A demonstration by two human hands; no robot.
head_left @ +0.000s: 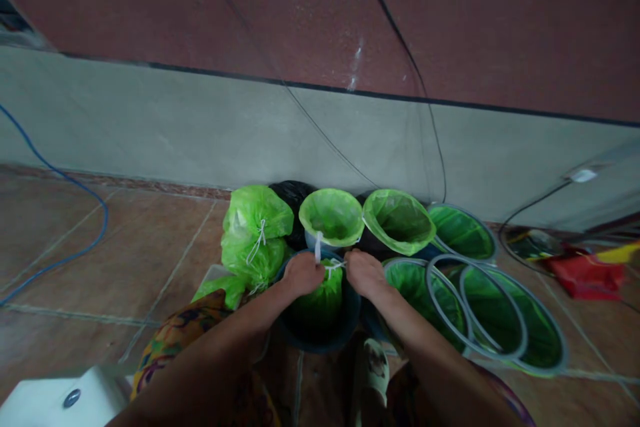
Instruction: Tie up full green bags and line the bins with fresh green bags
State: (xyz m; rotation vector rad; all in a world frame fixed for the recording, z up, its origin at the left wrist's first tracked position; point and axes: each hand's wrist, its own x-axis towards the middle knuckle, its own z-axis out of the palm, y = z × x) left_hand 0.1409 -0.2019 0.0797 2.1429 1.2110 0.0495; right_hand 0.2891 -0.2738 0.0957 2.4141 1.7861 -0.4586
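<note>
Green bag [320, 303] neck hidden under left hand [303, 275] and right hand [364, 273]

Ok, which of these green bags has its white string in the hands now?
The green plastic bag inside the dark bucket: its white string runs between the left hand and the right hand. The other green bags sit apart.

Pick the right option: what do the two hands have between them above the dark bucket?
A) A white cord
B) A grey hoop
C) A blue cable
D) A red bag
A. The left hand and right hand meet at a white cord at the top of the green plastic bag in the dark bucket.
</note>
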